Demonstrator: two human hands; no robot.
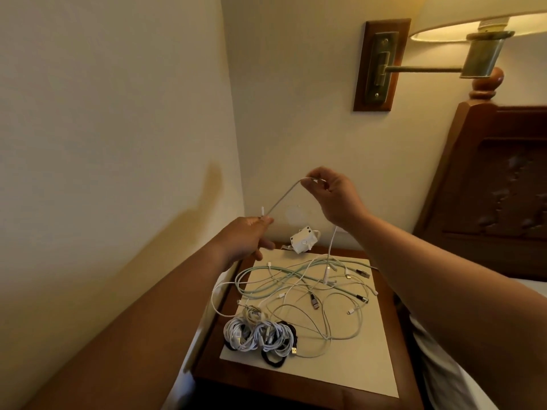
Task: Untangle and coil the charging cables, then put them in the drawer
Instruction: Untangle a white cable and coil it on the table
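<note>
Cream walls [118, 113] meet in a corner behind a wooden bedside bench [384, 297], whose top carries a cream sheet [349, 368]. Item one: white cable [284, 195], raised above the bench and stretched between both hands. The left hand [248, 235] pinches it with thumb and curled fingers just below its white plug, which stands up above the grip. The right hand [334, 196], higher and nearer the back wall, pinches it with closed fingers at the bend; from there the rest hangs straight down to the pile. Item two: loose cables [310, 291], white and pale green, tangled across the back and middle of the sheet, plugs scattered among them, one loop trailing over the left edge. Item three: coiled cables [260, 335], white bundles lying on black coils, touching one another at the sheet's front left corner. Item four: white charger block [303, 239], at the back of the bench near the wall. Fittings: brass wall lamp [381, 65] on a wooden plaque, lit shade to the upper right; carved wooden headboard [488, 173] and white bed linen [438, 365] to the right.
</note>
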